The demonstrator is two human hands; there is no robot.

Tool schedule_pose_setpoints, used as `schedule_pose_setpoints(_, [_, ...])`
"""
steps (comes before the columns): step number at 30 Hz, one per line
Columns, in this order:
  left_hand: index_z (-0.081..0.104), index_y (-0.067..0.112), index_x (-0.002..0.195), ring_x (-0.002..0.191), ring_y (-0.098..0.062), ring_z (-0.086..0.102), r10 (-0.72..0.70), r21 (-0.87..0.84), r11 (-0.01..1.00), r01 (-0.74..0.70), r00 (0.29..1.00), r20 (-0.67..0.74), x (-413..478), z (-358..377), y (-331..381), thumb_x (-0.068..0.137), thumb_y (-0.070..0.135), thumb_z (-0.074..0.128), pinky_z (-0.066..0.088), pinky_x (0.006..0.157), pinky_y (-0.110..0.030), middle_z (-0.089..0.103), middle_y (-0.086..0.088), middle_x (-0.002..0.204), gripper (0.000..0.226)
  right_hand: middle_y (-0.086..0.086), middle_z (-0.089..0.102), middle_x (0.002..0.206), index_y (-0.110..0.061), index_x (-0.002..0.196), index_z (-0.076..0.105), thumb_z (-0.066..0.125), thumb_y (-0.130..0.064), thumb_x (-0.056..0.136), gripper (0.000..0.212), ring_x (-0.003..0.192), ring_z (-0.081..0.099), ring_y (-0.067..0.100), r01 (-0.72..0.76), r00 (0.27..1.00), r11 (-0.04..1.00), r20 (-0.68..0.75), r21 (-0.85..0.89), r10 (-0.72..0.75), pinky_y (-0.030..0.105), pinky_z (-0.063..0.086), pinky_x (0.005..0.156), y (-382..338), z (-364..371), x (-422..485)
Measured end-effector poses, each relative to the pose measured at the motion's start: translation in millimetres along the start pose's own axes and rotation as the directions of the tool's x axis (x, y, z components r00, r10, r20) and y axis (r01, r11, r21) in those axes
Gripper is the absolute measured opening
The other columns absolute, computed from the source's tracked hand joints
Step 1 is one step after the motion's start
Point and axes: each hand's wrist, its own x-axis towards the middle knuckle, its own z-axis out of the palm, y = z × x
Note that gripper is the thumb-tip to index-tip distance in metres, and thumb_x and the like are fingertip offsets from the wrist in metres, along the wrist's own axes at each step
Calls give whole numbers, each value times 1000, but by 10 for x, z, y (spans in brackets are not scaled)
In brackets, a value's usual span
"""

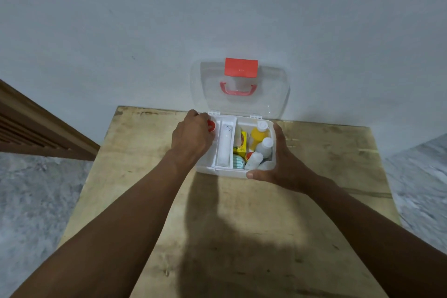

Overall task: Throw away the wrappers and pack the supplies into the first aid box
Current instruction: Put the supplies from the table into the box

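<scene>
The white first aid box [226, 171] stands open at the far side of the wooden table, its clear lid [271, 94] with a red latch and handle leaning against the wall. Inside lie a long white packet [224, 145], a yellow carton [240, 144], a yellow bottle [257, 136], white bottles [264, 146] and a teal roll [238, 161]. My left hand [192, 134] is curled over the box's left compartment, fingers on a small red-capped item [212, 126]. My right hand [280, 164] grips the box's right wall and front corner.
The wooden table [217, 225] has worn, stained boards and ends close to the wall. A grey speckled floor lies on both sides. A brown wooden slatted panel [29, 128] stands at the left.
</scene>
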Motion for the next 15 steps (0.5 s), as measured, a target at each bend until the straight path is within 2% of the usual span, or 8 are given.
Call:
schedule_pose_setpoints(5, [58, 15, 128, 102, -35, 62, -10, -14, 1000, 10, 1000, 12, -16, 16, -16, 88, 31, 66, 48, 81, -38, 54, -7, 126, 43, -63, 18, 119, -43, 147, -5, 92, -33, 63, 129, 115, 35, -32, 8, 1000, 1000, 3, -4, -8, -1, 36, 88, 71, -2, 27])
schedule_pose_setpoints(7, [54, 14, 132, 105, -36, 61, -4, -36, 999, 5, 1000, 3, -40, 15, -17, 88, 32, 66, 49, 84, -41, 53, -9, 129, 49, -55, 21, 127, -45, 146, -7, 92, -36, 62, 130, 120, 37, -26, 20, 1000, 1000, 2, -10, -20, 1, 35, 91, 95, 2, 40])
schedule_pose_setpoints(10, [43, 15, 141, 106, -37, 60, 6, -78, 997, -8, 1000, -26, -102, 13, -33, 90, 33, 65, 48, 84, -42, 50, -12, 131, 59, -34, 24, 143, -41, 149, -12, 91, -42, 60, 137, 130, 38, -7, 13, 1000, 1000, 4, 10, -13, 18, 37, 104, 89, 11, 44])
schedule_pose_setpoints(11, [40, 16, 143, 105, -36, 60, 11, -96, 995, -16, 999, -52, -135, 19, -49, 90, 34, 65, 48, 82, -41, 50, -12, 130, 61, -32, 25, 144, -42, 149, -12, 92, -42, 59, 137, 131, 37, -6, 9, 1000, 1000, 0, 14, -9, 19, 37, 105, 94, 12, 42])
schedule_pose_setpoints(14, [45, 17, 140, 101, -26, 59, 36, -182, 981, -65, 987, -159, -285, 46, -109, 90, 37, 65, 46, 77, -32, 52, -12, 127, 57, -51, 23, 130, -54, 140, -10, 92, -35, 62, 130, 119, 37, -26, 55, 998, 998, -12, 15, -55, -3, 34, 91, 127, 6, 44])
schedule_pose_setpoints(15, [46, 18, 138, 98, -22, 56, 48, -212, 974, -85, 984, -173, -346, 54, -125, 88, 34, 66, 43, 74, -27, 51, -11, 124, 56, -52, 22, 127, -53, 141, -10, 92, -35, 62, 130, 119, 37, -26, 63, 998, 998, -20, 14, -62, -3, 34, 90, 129, 8, 51])
